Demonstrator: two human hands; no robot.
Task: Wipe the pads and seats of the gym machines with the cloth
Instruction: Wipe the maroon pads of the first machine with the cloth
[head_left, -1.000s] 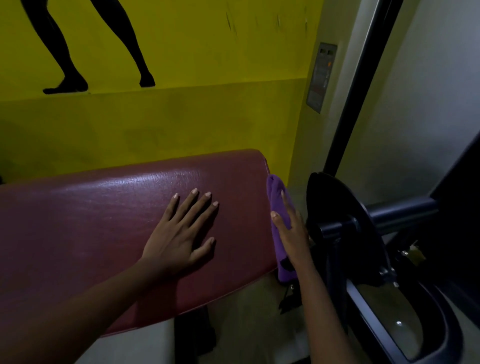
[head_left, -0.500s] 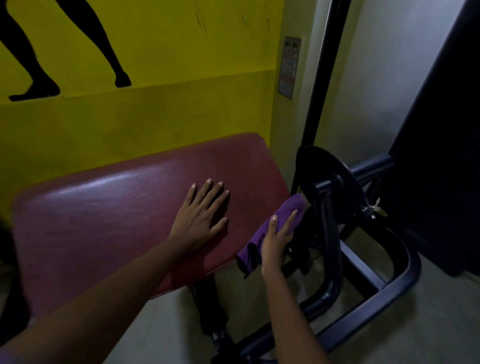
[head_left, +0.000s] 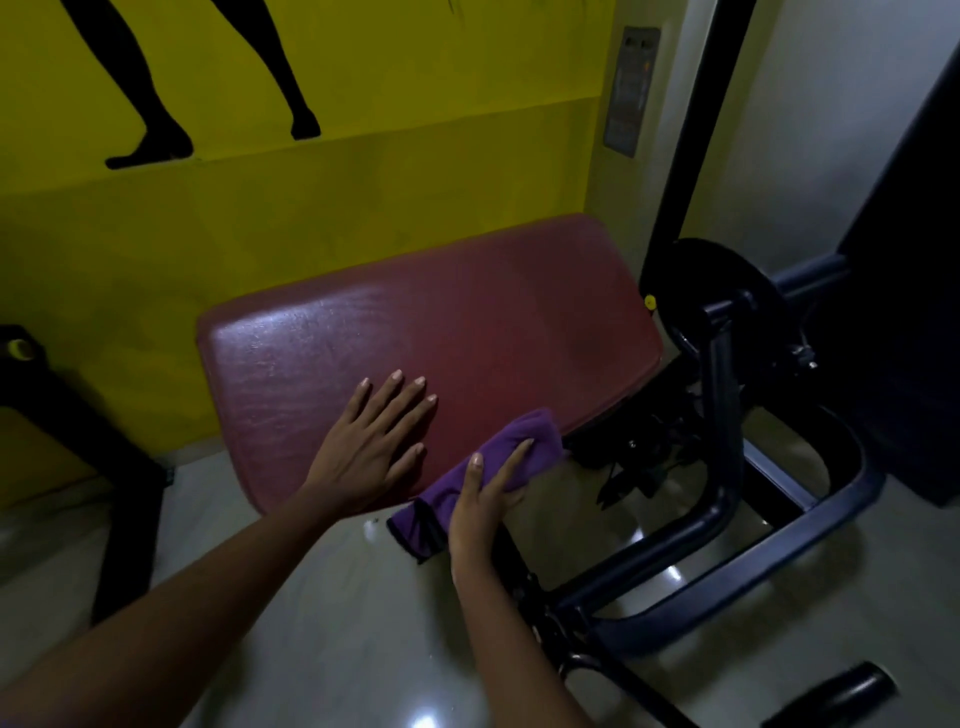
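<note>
L hand (head_left: 370, 451) flat on maroon pad (head_left: 467, 322) — fingers spread, R hand (head_left: 485, 501) (fingers straight, slightly apart) pressing purple cloth (head_left: 488, 457) to pad's near edge

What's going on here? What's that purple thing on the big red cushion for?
Someone is cleaning a gym machine. Their right hand presses a purple cloth against the near edge of the dark red pad. Their left hand rests flat on top of the pad with its fingers spread. The machine's black frame stands just to the right.
</note>
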